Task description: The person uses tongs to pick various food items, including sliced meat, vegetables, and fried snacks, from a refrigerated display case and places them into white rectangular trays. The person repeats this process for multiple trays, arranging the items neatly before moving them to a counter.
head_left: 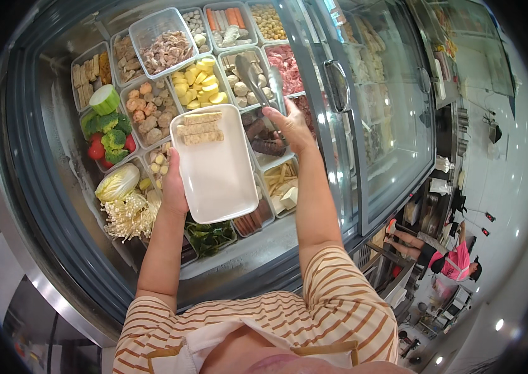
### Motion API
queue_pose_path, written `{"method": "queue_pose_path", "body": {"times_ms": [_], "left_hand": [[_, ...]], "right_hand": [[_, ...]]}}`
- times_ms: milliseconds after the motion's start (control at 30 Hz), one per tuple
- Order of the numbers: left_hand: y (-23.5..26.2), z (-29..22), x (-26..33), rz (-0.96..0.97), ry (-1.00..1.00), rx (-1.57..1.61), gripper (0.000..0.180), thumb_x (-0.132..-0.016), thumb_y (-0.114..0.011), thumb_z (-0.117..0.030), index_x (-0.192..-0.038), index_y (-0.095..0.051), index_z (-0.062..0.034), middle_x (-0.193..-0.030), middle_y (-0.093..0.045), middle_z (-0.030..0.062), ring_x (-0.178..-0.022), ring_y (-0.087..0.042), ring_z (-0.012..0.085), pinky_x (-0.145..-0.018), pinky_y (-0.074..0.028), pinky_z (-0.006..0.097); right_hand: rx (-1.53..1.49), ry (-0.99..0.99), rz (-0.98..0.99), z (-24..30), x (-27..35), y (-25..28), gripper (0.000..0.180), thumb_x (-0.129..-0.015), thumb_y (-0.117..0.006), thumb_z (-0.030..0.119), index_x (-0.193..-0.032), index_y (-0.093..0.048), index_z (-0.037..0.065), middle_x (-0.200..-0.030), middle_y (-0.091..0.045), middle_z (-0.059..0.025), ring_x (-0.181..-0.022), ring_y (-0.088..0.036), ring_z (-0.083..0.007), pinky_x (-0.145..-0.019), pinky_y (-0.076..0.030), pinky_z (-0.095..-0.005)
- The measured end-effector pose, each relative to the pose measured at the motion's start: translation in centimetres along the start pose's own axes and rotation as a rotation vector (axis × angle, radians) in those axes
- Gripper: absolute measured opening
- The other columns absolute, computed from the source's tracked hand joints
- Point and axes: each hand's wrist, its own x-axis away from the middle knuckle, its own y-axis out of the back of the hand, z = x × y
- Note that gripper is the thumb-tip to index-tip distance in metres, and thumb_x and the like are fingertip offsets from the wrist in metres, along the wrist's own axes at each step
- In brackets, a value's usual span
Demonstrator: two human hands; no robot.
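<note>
The left hand (173, 187) grips the near-left edge of the white rectangular plate (220, 171), which so far carries only three tan strips (200, 128) at its far end, while the right hand (289, 128) clamps metal tongs (257, 81) over the meatball tub (245, 78) beyond its fingers, tips apparently empty

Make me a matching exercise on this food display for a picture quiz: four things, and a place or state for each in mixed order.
Things:
1. white tray
2. metal tongs
3. broccoli
4. enoki mushrooms

Places or states:
a. gripped by the right hand
b. beside the tomatoes
c. held by the left hand
d. below the cabbage

Pairs: 1-c, 2-a, 3-b, 4-d
</note>
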Motion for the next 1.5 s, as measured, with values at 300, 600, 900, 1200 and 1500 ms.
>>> {"method": "queue_pose_path", "body": {"times_ms": [300,600,900,1200,1500], "left_hand": [[1.8,-0.2,-0.2,0.097,0.044,0.035,0.06,-0.095,-0.034,-0.049,-0.131,-0.039,-0.0014,-0.124,-0.052,0.0126,-0.11,-0.053,0.0242,-0.094,-0.043,0.037],[0.6,0.6,0.0,0.043,0.049,-0.029,0.063,-0.094,-0.036,-0.053,-0.13,-0.041,-0.0011,-0.12,-0.054,0.0124,-0.106,-0.055,0.0229,-0.09,-0.046,0.035],[1.1,0.6,-0.7,0.095,0.073,-0.032,0.065,-0.093,-0.037,-0.054,-0.129,-0.042,-0.0008,-0.12,-0.054,0.012,-0.107,-0.054,0.0225,-0.091,-0.045,0.035],[1.5,0.6,-1.9,0.076,0.037,0.001,0.062,-0.094,-0.036,-0.051,-0.131,-0.04,-0.0007,-0.123,-0.052,0.0127,-0.11,-0.053,0.0233,-0.093,-0.044,0.036],[2.1,-0.6,-3.5,0.083,0.036,-0.108,0.061,-0.096,-0.033,-0.049,-0.131,-0.039,-0.0003,-0.123,-0.052,0.0137,-0.109,-0.055,0.0235,-0.092,-0.046,0.036]], "right_hand": [[0.457,-0.124,-0.397,-1.9,-2.8,0.8,0.064,-0.081,-0.056,0.047,-0.121,-0.05,-0.003,-0.102,-0.06,-0.0279,-0.09,-0.061,-0.0372,-0.082,-0.046,-0.043],[0.442,-0.452,-0.283,2.7,-5.3,-0.8,0.058,-0.076,-0.065,0.046,-0.09,-0.063,-0.01,-0.076,-0.063,-0.0173,-0.058,-0.064,-0.025,-0.051,-0.051,-0.0366],[0.535,-0.433,-0.348,2.1,-7.7,-0.9,0.055,-0.076,-0.063,0.045,-0.094,-0.064,-0.006,-0.079,-0.065,-0.0188,-0.061,-0.065,-0.0258,-0.054,-0.051,-0.0404],[0.45,-0.379,-0.363,-0.4,-15.9,-2.6,0.046,-0.068,-0.059,0.018,-0.109,-0.06,-0.004,-0.113,-0.059,-0.0258,-0.104,-0.059,-0.0336,-0.09,-0.045,-0.0372],[-0.678,-0.54,-0.059,-4.5,-10.8,-0.4,0.036,-0.091,-0.048,0.042,-0.091,-0.052,0.006,-0.059,-0.05,0.0015,-0.042,-0.045,-0.0086,-0.04,-0.035,-0.0257]]}}
